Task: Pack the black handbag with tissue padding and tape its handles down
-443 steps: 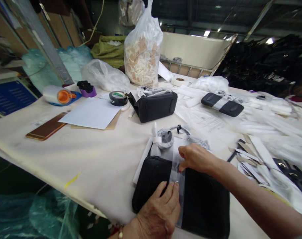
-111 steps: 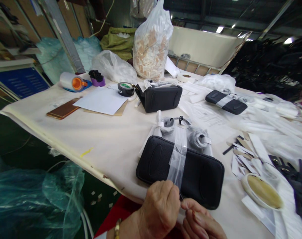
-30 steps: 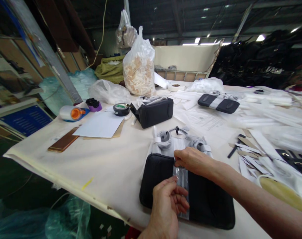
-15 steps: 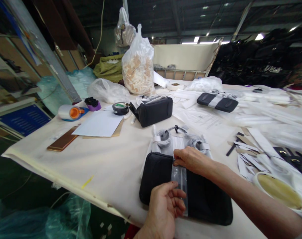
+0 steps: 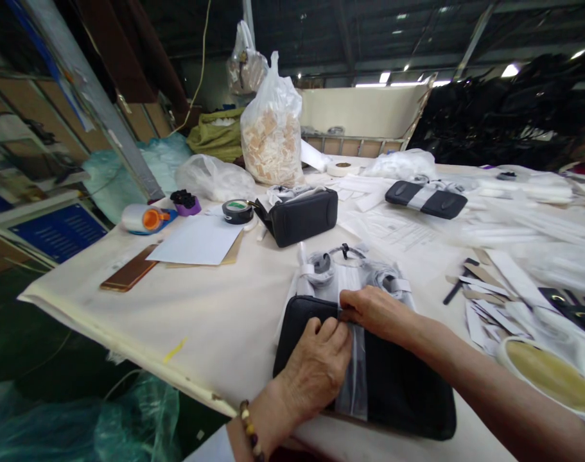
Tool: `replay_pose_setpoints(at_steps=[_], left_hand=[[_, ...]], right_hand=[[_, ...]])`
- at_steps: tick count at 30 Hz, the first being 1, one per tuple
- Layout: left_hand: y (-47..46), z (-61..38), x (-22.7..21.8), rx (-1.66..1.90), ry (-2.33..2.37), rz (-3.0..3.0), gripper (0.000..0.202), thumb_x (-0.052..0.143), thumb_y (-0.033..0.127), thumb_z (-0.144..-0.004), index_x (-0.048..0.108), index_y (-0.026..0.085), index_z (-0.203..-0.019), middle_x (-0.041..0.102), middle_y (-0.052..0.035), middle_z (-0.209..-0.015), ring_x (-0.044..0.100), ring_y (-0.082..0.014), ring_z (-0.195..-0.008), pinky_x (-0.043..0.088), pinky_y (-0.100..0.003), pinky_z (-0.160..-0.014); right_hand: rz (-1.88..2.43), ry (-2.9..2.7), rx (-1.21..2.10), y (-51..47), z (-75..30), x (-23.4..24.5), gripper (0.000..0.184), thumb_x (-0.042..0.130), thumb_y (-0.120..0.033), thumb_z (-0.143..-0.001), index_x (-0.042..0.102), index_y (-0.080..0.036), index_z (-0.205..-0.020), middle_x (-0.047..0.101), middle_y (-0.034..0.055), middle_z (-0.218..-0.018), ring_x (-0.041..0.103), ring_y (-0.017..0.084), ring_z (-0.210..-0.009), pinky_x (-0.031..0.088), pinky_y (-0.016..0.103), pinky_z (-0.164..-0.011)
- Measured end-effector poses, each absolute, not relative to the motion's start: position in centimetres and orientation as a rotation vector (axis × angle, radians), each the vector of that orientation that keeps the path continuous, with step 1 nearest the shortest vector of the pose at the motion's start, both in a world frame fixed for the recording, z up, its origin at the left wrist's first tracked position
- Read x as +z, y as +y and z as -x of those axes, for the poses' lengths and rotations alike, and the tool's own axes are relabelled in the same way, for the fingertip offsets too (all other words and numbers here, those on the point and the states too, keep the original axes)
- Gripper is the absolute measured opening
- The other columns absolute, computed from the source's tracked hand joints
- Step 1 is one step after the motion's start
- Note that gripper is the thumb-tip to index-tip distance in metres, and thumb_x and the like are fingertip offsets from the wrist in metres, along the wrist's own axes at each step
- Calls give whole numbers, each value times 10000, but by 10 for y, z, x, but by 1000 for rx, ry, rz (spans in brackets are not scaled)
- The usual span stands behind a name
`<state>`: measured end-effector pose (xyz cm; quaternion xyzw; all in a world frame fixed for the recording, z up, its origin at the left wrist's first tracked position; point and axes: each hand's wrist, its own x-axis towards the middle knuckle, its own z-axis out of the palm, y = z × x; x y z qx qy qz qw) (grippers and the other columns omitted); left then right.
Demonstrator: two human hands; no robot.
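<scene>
A black bag [image 5: 408, 385] lies flat on the table in front of me, with a clear plastic strip [image 5: 354, 385] running down its middle. My right hand [image 5: 376, 311] pinches the strip at the bag's upper edge. Curled over the strip from the left, my left hand [image 5: 316, 362] has its fingers closed close beside the right fingertips; its palm side is hidden. Beyond the upper edge, two grey wrapped strap ends [image 5: 386, 277] and a handle with a black clip [image 5: 345, 250] rest on white wrapping.
A second black bag [image 5: 304, 218] stands farther back, a third black bag [image 5: 427, 199] behind right. Black tape [image 5: 237, 212], paper sheets [image 5: 196, 239] and a brown phone-like slab [image 5: 129, 268] lie left. Scrap strips [image 5: 489, 301] and a yellowish-topped round roll [image 5: 552, 375] are right.
My left hand has turned over and moved up the strip, from lying palm up with loose fingers to closed beside my right hand. The right hand keeps its pinch.
</scene>
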<state>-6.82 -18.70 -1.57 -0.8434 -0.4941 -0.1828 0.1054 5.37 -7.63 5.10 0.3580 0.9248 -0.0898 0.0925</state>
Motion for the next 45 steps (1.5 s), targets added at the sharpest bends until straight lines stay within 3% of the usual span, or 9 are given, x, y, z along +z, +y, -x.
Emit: replay_pose_setpoints(at_steps=[5,12,16,26,30,34,40,43,45], left_hand=[[-192,70,-27,-429,-1326,2403,316,330,148,-888,564,91,-1092,548,-110,-1190,438,-244,-1058,354,-406,-866],[-196,69,-33,-372,-1318,2416,354,287,126,-903,556,89,-1130,520,-125,-1240,432,-242,-1084,339,-402,-881],[-197,69,-34,-397,-1341,2435,350,292,126,-903,562,88,-1122,516,-115,-1250,430,-237,-1088,339,-392,-882],[-198,71,-34,-465,-1353,2433,373,255,127,-920,571,89,-1112,528,-105,-1241,422,-232,-1079,327,-379,-885],[-198,70,-34,-482,-1352,2430,378,252,126,-917,562,80,-1130,532,-112,-1233,427,-236,-1075,323,-386,-893],[-198,69,-35,-443,-1356,2432,369,271,131,-912,562,82,-1133,533,-116,-1229,432,-236,-1069,329,-384,-886],[-197,70,-38,-424,-1365,2441,332,337,144,-891,564,85,-1125,530,-118,-1236,438,-241,-1066,336,-392,-878],[-196,71,-40,-419,-1366,2446,332,346,146,-889,553,87,-1141,528,-121,-1247,438,-238,-1074,337,-388,-882],[-196,72,-43,-457,-1364,2428,338,345,136,-884,546,86,-1151,531,-120,-1248,437,-235,-1077,335,-384,-884]], right_hand=[[-1032,2742,-274,-75,-53,51,114,569,-258,-828,653,-190,-863,692,57,-747,647,188,-731,304,231,-546],[-1037,2770,-184,-61,-53,70,91,570,-186,-826,630,-136,-871,681,105,-735,644,221,-747,284,249,-540],[-1093,2799,-199,-50,-57,80,156,535,-264,-865,629,-155,-806,671,90,-733,628,211,-731,297,257,-567],[-1124,2776,-504,-61,-63,49,233,601,-323,-797,634,-165,-965,653,62,-899,595,184,-784,375,255,-657],[-1186,2750,-593,-59,-60,45,256,672,-294,-719,620,-156,-928,636,39,-819,569,168,-716,353,245,-608],[-1230,2697,-760,-53,-56,44,144,672,-256,-710,622,-168,-812,593,-31,-657,531,113,-602,340,206,-541],[-1266,2654,-897,-42,-54,33,61,637,-227,-723,624,-172,-699,542,-62,-535,513,90,-512,351,183,-484],[-1331,2703,-819,-41,-54,30,88,583,-204,-761,626,-169,-693,526,-50,-487,523,109,-477,369,200,-475],[-1393,2808,-677,-49,-55,30,129,530,-172,-797,631,-150,-720,592,7,-582,564,144,-573,410,237,-552]])
